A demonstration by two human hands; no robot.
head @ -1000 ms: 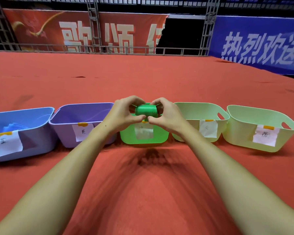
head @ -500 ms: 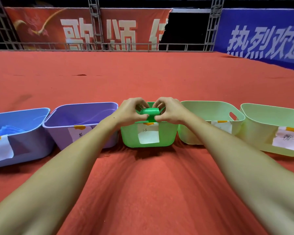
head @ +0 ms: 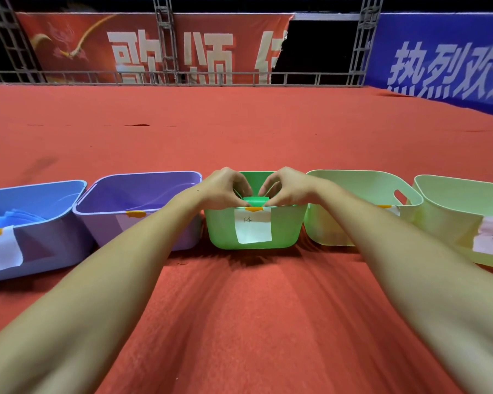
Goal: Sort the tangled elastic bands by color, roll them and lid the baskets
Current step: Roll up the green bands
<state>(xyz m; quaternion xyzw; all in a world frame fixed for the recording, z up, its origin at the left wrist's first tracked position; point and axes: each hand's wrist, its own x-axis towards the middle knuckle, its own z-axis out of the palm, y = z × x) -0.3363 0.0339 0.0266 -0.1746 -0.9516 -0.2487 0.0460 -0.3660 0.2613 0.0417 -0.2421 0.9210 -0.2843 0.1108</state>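
From my head camera, my left hand and right hand each pinch an end of the rolled bright-green elastic band, fingers curled round it. Over the last second I have lowered it from above the rim into the mouth of the green plastic basket with the white paper label. I judge rolling finished; release comes next, then the lid.
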